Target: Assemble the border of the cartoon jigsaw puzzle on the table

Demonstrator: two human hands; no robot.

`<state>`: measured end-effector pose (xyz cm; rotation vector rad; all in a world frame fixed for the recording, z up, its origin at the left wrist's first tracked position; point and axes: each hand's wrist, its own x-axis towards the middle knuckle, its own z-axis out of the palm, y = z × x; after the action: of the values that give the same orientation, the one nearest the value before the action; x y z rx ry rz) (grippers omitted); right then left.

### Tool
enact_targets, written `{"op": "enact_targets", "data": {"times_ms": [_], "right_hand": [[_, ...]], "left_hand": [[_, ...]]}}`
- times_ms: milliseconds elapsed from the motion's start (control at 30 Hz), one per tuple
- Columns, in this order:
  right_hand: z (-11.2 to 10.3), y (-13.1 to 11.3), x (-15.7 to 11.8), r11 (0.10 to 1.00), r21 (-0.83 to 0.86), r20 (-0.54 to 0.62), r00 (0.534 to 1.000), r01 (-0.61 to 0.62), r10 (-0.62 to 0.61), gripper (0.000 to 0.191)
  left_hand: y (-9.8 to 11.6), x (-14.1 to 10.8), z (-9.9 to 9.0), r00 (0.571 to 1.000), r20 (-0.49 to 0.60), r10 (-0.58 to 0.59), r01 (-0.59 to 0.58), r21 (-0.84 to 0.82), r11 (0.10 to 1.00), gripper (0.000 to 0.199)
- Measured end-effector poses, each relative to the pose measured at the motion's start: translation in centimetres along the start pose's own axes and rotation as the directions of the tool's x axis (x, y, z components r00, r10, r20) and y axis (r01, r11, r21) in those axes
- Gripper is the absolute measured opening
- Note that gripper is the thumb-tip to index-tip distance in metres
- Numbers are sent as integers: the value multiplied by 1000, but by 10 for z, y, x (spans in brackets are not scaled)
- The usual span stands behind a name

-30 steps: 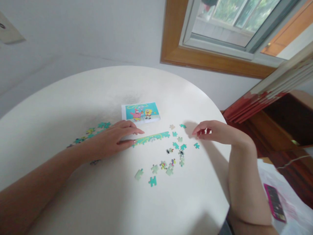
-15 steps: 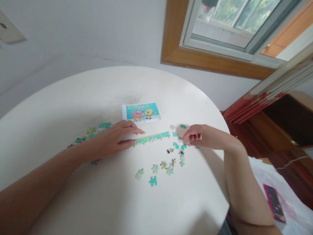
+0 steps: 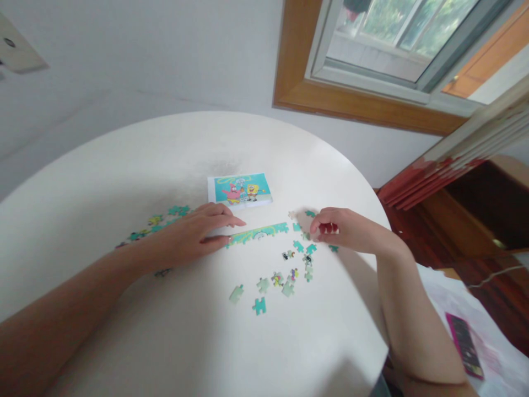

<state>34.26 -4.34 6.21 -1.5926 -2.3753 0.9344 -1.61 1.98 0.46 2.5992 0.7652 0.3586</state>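
My left hand (image 3: 198,231) lies on the table with its index finger stretched out and its thumb apart, at the left end of a joined strip of jigsaw puzzle (image 3: 260,234). The strip is teal with yellow lines. My right hand (image 3: 336,229) is to the right of the strip, fingers curled and thumb pressed in; whatever it may pinch is hidden. Loose puzzle pieces lie under and around it, such as a teal piece (image 3: 298,246). Nearer to me are a teal piece (image 3: 259,306) and a pale green piece (image 3: 237,294).
A picture card (image 3: 243,188) with cartoon figures lies behind the strip on the round white table (image 3: 185,342). More puzzle pieces (image 3: 155,220) spread beyond my left forearm. At lower right, a pink-edged phone (image 3: 465,344) rests on white sheeting. A wood-framed window (image 3: 285,82) is behind.
My right hand has drawn its fingertips closer together and shifted very slightly up among the loose pieces. My left hand stays at the strip's left end.
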Motion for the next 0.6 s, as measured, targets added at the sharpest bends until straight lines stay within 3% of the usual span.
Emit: {"op": "enact_targets", "data": {"times_ms": [333,433,600], "right_hand": [[11,-15,6,988,-16,66,986,156,-154,27],[11,-12,8,994,-47,27,994,104,-102,30],[8,-4,9,995,-96,-131,991,-10,-2,29]], "left_hand": [[2,1,-1,1000,13,-19,19,10,1000,33],[1,0,-1,1000,7,-10,10,10,1000,33],[-1,-2,0,1000,15,-4,4,13,1000,32]]}}
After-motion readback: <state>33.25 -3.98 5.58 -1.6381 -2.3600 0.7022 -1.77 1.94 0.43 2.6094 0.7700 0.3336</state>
